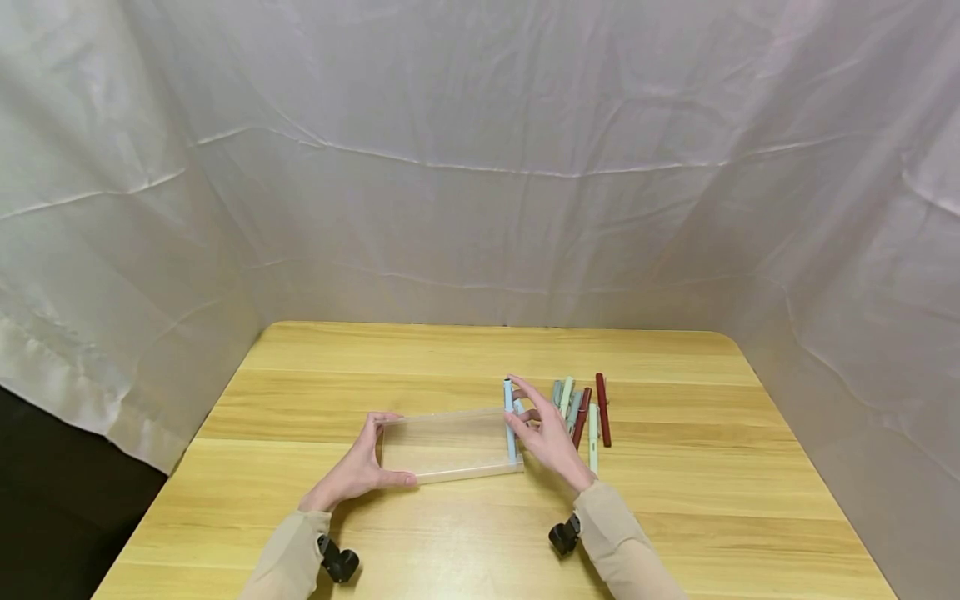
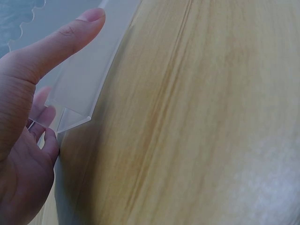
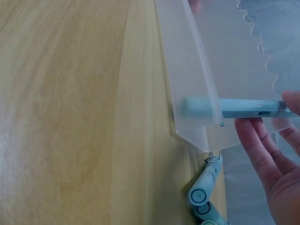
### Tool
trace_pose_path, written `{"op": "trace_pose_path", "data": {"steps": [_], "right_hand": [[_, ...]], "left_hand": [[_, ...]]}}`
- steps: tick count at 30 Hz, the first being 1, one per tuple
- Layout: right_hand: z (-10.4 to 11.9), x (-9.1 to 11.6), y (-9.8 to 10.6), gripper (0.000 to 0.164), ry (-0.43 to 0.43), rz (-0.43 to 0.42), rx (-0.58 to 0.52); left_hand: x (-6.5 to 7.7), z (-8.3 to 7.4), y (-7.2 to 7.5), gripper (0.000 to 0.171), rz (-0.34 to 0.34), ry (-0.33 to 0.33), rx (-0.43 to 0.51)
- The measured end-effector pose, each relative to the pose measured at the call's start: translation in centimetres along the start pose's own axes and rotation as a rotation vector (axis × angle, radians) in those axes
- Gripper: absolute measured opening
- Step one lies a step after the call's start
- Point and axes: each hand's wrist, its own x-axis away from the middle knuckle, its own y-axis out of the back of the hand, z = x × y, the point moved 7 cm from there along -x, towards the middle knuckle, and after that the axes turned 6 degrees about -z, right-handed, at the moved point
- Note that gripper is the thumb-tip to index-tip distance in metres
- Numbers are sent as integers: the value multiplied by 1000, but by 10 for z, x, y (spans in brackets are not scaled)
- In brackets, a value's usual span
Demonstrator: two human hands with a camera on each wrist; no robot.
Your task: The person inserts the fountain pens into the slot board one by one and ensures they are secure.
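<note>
A frosted clear plastic pen stand [image 1: 450,442] with a scalloped edge is tilted toward me on the table. My left hand [image 1: 363,462] grips its left end, thumb along the front lip and fingers round the side, as the left wrist view shows. At the stand's right end, my right hand [image 1: 547,433] pinches a light blue pen [image 1: 509,417] near its upper end. The pen's lower end sits behind the front lip, seen through the plastic in the right wrist view. Another light blue pen [image 3: 206,180] lies beside the stand's right end, partly hidden by my fingers in the head view.
Right of my right hand lies a loose group of pens: a dark red pen [image 1: 603,408], a second dark red pen [image 1: 582,417], a pale green pen [image 1: 593,437] and several others. The wooden table [image 1: 705,517] ends at pale curtains [image 1: 480,217] behind and on both sides.
</note>
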Motion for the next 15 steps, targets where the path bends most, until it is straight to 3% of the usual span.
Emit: {"op": "trace_pose_path", "data": {"steps": [2, 5, 9, 15], "right_hand": [[12, 3, 2, 60, -7, 18, 1], [12, 4, 2, 59, -7, 27, -5], [-8, 0, 0, 60, 19, 6, -19], [-10, 2, 0, 61, 45, -22, -28]], "left_hand": [[0, 0, 0, 102, -2, 2, -1], [0, 0, 0, 103, -2, 9, -1], [0, 0, 0, 103, -2, 10, -2], [0, -1, 0, 103, -5, 9, -6]]}}
